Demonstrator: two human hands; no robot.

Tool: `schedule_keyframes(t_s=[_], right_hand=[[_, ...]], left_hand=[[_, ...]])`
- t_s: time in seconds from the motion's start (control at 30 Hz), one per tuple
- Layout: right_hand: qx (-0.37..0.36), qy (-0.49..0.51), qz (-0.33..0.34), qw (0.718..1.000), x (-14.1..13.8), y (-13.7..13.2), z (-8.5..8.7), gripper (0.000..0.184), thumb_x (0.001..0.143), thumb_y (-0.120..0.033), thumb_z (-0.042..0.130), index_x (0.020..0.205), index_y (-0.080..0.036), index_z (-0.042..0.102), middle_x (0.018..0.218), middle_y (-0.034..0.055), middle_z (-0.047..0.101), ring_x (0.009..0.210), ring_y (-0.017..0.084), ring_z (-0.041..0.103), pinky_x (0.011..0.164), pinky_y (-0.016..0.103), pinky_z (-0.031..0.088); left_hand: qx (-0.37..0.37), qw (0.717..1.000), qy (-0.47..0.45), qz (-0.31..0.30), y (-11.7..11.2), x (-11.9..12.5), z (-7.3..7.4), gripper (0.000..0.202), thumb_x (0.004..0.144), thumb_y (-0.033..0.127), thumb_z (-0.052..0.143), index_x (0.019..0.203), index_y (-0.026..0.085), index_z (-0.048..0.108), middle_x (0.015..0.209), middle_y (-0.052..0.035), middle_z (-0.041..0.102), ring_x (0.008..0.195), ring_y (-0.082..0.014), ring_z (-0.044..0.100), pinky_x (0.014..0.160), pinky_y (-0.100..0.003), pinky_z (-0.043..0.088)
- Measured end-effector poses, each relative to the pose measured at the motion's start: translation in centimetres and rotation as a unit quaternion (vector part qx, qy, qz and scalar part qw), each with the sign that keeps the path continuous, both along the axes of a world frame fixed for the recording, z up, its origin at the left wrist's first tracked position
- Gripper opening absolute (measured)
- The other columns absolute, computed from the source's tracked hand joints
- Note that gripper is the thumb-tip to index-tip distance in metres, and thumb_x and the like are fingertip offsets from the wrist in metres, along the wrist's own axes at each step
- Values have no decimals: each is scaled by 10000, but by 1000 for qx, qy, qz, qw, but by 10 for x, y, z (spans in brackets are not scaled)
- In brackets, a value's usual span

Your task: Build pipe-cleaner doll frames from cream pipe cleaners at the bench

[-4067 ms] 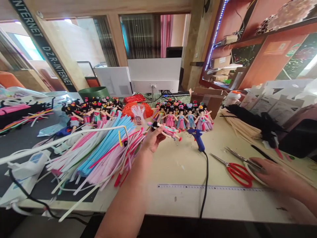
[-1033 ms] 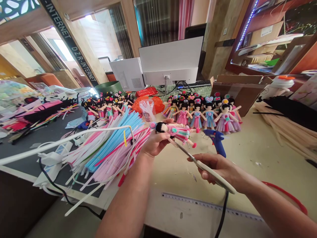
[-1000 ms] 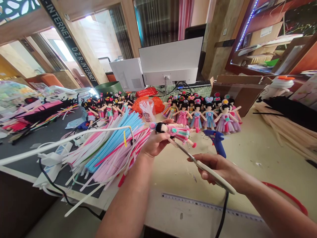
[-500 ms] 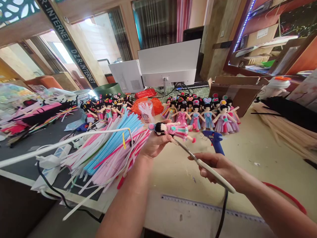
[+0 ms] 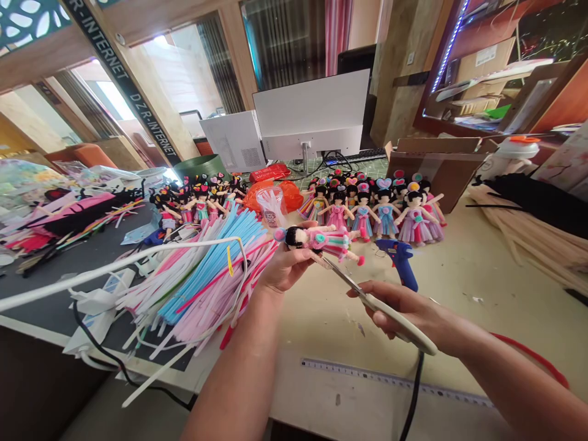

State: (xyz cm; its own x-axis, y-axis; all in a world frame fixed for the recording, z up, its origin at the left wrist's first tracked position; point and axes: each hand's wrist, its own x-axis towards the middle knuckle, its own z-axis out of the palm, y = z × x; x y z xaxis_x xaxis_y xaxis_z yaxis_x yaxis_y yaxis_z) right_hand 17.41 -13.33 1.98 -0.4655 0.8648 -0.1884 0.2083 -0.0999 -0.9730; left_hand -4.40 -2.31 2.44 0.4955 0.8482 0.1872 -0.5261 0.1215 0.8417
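Pink doll (image 5: 327, 240) in left fingers (image 5: 297, 262) | right fingers (image 5: 383, 315) grip scissors (image 5: 348, 283) | glue gun (image 5: 399, 254) behind

Scissors (image 5: 349, 285) — handle loops buried in the right grip (image 5: 404, 309); blade tips hidden behind the doll (image 5: 324, 240).

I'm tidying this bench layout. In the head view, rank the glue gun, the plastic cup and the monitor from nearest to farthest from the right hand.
1. The glue gun, just beyond the right hand.
2. The cup, farther back and off to the left.
3. The monitor, at the very back, left of centre.
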Motion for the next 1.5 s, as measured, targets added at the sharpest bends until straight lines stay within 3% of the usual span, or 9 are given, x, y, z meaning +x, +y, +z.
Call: schedule_keyframes(t_s=[0.27,0.43,0.67,0.8,0.93,1.03,1.33,1.5], right_hand=[[-21,29,-11,999,3,2,-9,546,788,-518,663,1220,-198,567,766,-15,455,613,86,422,534,212,387],[-28,39,1,999,6,3,-9,637,752,-595,665,1224,-177,573,725,-20,467,551,70,427,500,212,375],[-49,49,-17,997,5,5,-12,589,744,-534,704,1200,-179,591,698,-29,475,527,58,409,474,196,349],[-43,42,-31,998,1,4,-9,601,725,-529,716,1200,-184,586,707,-31,468,553,67,396,485,197,359],[-22,11,-50,998,0,3,-5,606,726,-535,705,1204,-183,583,735,-22,478,571,76,397,495,209,369],[-13,7,-57,998,0,3,-6,606,734,-533,697,1207,-174,577,712,-28,469,559,75,386,497,215,363],[-32,13,-76,997,-4,4,-5,615,702,-510,728,1190,-161,592,645,-46,457,515,64,376,463,207,350],[-51,21,-99,994,-11,2,2,665,660,-516,746,1192,-146,594,612,-52,466,501,66,392,448,208,349]], left_hand=[[-4,1000,14,-10,0,2,-2,593,613,137,732,1178,253,592,926,-2,651,804,-152,616,724,-291,485],[5,1000,12,-21,-2,5,-2,455,616,104,709,1050,223,638,896,6,640,795,-129,604,748,-279,470],[4,998,0,-58,-5,10,-2,458,622,133,730,1062,217,637,892,-13,660,823,-154,611,743,-285,462],[-11,999,0,-35,-4,11,-4,492,609,147,751,1081,224,634,967,-22,663,853,-159,611,725,-278,467],[-22,1000,0,-9,-3,13,-7,423,622,139,755,1023,219,642,905,6,647,800,-126,604,750,-276,465],[-29,1000,-9,-1,-3,14,-7,479,617,130,767,1064,236,629,902,17,654,798,-122,616,750,-268,466],[-36,999,-16,13,-4,17,-6,613,598,119,778,1162,277,597,880,34,650,785,-116,614,783,-276,476],[-42,999,-14,19,-3,17,-7,533,614,137,771,1113,247,621,894,29,651,781,-114,625,782,-275,471]])
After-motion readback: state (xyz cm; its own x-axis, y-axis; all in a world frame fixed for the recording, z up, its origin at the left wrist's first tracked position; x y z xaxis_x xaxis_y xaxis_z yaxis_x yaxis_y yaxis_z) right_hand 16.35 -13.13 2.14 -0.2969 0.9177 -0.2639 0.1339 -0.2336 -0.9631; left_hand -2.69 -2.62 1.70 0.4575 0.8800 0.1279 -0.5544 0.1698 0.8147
